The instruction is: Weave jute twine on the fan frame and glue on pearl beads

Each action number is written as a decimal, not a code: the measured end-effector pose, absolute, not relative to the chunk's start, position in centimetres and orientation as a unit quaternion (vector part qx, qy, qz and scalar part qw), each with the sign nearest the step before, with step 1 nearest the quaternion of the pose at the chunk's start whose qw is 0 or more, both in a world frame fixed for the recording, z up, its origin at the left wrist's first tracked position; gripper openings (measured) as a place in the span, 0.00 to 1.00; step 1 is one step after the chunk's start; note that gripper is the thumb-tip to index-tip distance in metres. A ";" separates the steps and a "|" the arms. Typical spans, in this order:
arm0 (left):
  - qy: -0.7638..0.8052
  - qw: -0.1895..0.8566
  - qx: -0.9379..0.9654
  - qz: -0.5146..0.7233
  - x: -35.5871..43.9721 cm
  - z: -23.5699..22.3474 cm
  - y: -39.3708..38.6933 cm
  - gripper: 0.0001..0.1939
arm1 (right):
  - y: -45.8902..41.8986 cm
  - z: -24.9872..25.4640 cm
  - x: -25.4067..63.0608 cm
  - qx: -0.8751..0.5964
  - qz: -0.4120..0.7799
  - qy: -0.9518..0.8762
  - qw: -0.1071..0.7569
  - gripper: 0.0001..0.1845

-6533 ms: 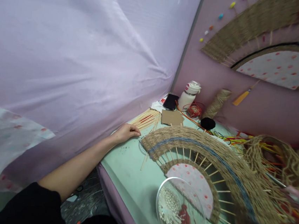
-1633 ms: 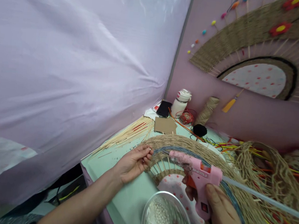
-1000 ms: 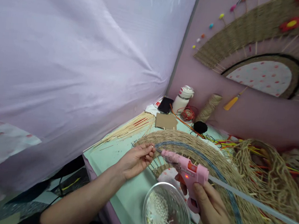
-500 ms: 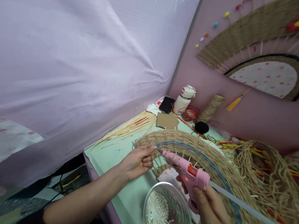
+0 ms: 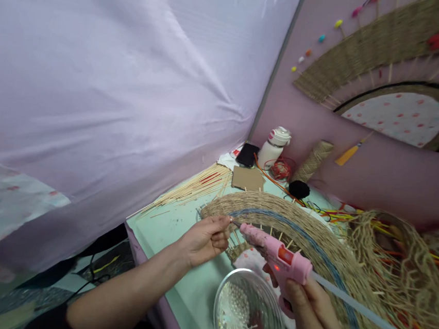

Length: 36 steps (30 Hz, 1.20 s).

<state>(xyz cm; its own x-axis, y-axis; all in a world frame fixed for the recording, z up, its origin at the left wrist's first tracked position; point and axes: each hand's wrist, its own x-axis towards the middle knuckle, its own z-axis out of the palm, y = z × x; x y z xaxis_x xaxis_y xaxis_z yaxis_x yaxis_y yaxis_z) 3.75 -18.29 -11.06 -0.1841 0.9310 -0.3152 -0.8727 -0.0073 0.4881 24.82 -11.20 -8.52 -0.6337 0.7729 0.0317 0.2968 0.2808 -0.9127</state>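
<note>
My right hand grips a pink hot glue gun with a long clear glue stick sticking out of its back. An orange light glows on its side. My left hand is closed in a pinch right at the gun's nozzle; whatever lies between thumb and forefinger is too small to name. Beneath both hands lies a woven twine fan with a blue band along its curve. A clear plastic tub holding white-tipped stamens stands below the gun.
Thin wooden sticks lie at the table's left edge. Behind are a cardboard piece, a phone, a white bottle, a twine cone and black yarn. Loose twine heaps at right. A finished fan hangs on the wall.
The whole scene has shifted slightly to the right in view. Both hands and the glue gun keep nearly the same pose, nozzle still at my left fingertips.
</note>
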 end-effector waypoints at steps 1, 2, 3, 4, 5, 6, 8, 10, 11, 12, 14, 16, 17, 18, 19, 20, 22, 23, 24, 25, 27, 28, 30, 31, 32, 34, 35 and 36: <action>0.301 0.637 0.047 0.708 3.8 -11.1 -18.3 0.13 | -11.1 -8.5 24.9 -0.348 0.483 -0.765 0.247 0.27; 0.301 0.638 0.047 0.707 3.8 -11.1 -18.3 0.13 | -11.1 -8.5 24.9 -0.346 0.479 -0.767 0.250 0.27; 0.301 0.638 0.046 0.708 3.8 -11.1 -18.3 0.13 | -11.1 -8.5 24.9 -0.345 0.476 -0.769 0.251 0.27; 0.301 0.637 0.046 0.708 3.9 -11.1 -18.3 0.13 | -11.2 -8.5 24.9 -0.345 0.475 -0.770 0.250 0.27; 0.301 0.638 0.046 0.708 3.9 -11.1 -18.4 0.14 | -11.2 -8.5 24.9 -0.345 0.475 -0.770 0.250 0.27; 0.300 0.637 0.047 0.708 3.9 -11.0 -18.4 0.14 | -11.2 -8.5 24.8 -0.345 0.476 -0.770 0.249 0.27; 0.302 0.637 0.047 0.708 3.9 -11.0 -18.4 0.14 | -11.3 -8.5 24.8 -0.347 0.473 -0.769 0.251 0.26; 0.306 0.637 0.049 0.706 3.8 -11.0 -18.4 0.14 | -11.4 -8.4 24.7 -0.351 0.466 -0.770 0.258 0.26; 0.308 0.637 0.050 0.705 3.8 -11.0 -18.4 0.14 | -11.4 -8.3 24.7 -0.353 0.463 -0.770 0.262 0.26; 0.309 0.636 0.050 0.705 3.8 -11.0 -18.4 0.15 | -11.5 -8.3 24.7 -0.353 0.460 -0.770 0.264 0.26; 0.312 0.635 0.051 0.705 3.9 -11.0 -18.4 0.15 | -11.5 -8.2 24.6 -0.352 0.457 -0.772 0.268 0.26; 0.312 0.635 0.051 0.705 3.8 -11.1 -18.4 0.14 | -11.5 -8.1 24.6 -0.350 0.454 -0.774 0.269 0.25; 0.312 0.636 0.051 0.704 3.8 -11.1 -18.4 0.14 | -11.5 -8.0 24.6 -0.349 0.453 -0.775 0.268 0.25; 0.312 0.636 0.051 0.704 3.8 -11.1 -18.4 0.14 | -11.5 -8.0 24.6 -0.350 0.454 -0.775 0.267 0.25; 0.311 0.637 0.050 0.704 3.8 -11.1 -18.4 0.14 | -11.5 -8.0 24.6 -0.350 0.455 -0.774 0.266 0.25; 0.311 0.637 0.050 0.704 3.8 -11.1 -18.4 0.14 | -11.6 -8.0 24.6 -0.351 0.457 -0.773 0.266 0.25; 0.310 0.637 0.052 0.704 3.8 -11.1 -18.4 0.14 | -11.6 -8.0 24.6 -0.353 0.460 -0.771 0.264 0.25; 0.311 0.637 0.053 0.703 3.8 -11.1 -18.3 0.15 | -11.6 -8.0 24.6 -0.353 0.461 -0.770 0.263 0.25; 0.311 0.637 0.054 0.704 3.8 -11.1 -18.3 0.14 | -11.6 -8.0 24.6 -0.352 0.462 -0.771 0.262 0.25; 0.311 0.637 0.055 0.703 3.8 -11.1 -18.3 0.14 | -11.6 -8.0 24.6 -0.350 0.462 -0.772 0.262 0.24; 0.309 0.637 0.054 0.704 3.7 -11.2 -18.3 0.14 | -11.6 -8.0 24.6 -0.345 0.462 -0.774 0.262 0.24; 0.308 0.638 0.053 0.704 3.8 -11.2 -18.3 0.14 | -11.6 -8.0 24.5 -0.342 0.462 -0.775 0.263 0.24; 0.304 0.641 0.052 0.703 3.8 -11.2 -18.3 0.13 | -11.6 -7.9 24.5 -0.339 0.461 -0.776 0.265 0.24; 0.304 0.641 0.052 0.702 3.8 -11.2 -18.3 0.13 | -11.6 -7.9 24.5 -0.338 0.462 -0.775 0.266 0.24; 0.304 0.641 0.052 0.702 3.8 -11.2 -18.3 0.13 | -11.7 -7.8 24.5 -0.338 0.462 -0.775 0.267 0.24; 0.306 0.640 0.051 0.703 3.9 -11.1 -18.3 0.13 | -11.7 -7.8 24.5 -0.338 0.463 -0.775 0.267 0.24; 0.306 0.639 0.049 0.704 3.9 -11.1 -18.4 0.13 | -11.7 -7.8 24.5 -0.338 0.463 -0.775 0.266 0.23; 0.307 0.638 0.047 0.704 3.8 -11.0 -18.4 0.13 | -11.7 -7.9 24.6 -0.339 0.462 -0.775 0.267 0.23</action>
